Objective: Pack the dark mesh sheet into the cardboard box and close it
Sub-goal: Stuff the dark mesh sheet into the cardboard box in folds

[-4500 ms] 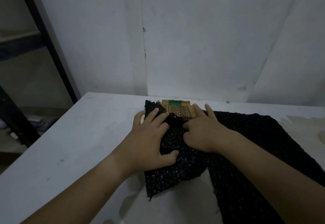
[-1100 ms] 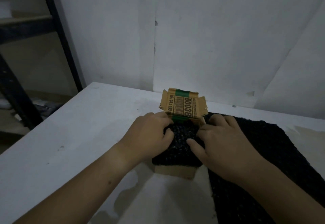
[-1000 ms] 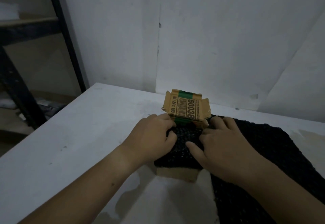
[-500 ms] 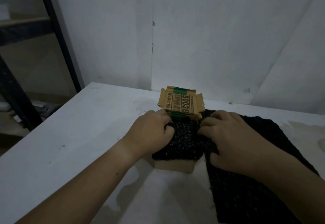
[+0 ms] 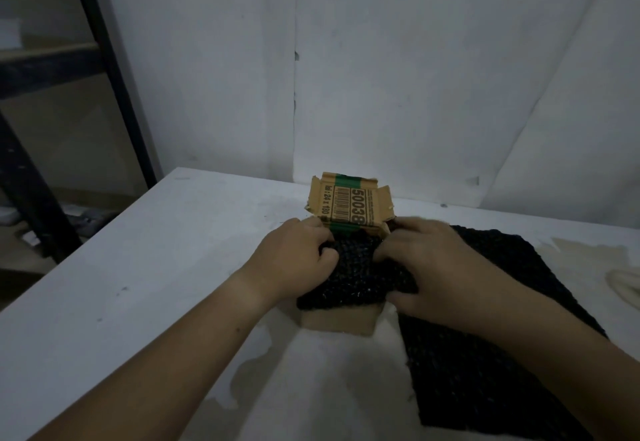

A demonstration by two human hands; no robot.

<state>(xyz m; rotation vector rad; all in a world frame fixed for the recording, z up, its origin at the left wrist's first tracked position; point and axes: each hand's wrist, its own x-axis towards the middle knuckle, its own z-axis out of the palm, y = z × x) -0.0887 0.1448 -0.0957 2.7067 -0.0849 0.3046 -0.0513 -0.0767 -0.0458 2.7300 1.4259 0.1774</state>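
A small cardboard box (image 5: 339, 323) sits on the white table, its lid (image 5: 349, 205) with a barcode and green tape standing up at the back. A folded wad of dark mesh sheet (image 5: 356, 278) bulges out of the box top. My left hand (image 5: 294, 260) grips the wad's left side with curled fingers. My right hand (image 5: 429, 267) grips its right side, thumb at the front. More dark mesh (image 5: 491, 354) lies flat on the table under my right forearm.
The white table (image 5: 138, 284) meets a white wall just behind the box. A dark metal rack (image 5: 104, 70) stands beyond the table's left edge. A pale cord-like thing (image 5: 623, 284) lies at the far right edge.
Earlier the mesh lay folded flat over the box; now it is bunched inside with the lid upright. In the last second my right hand slid to the wad's right side.
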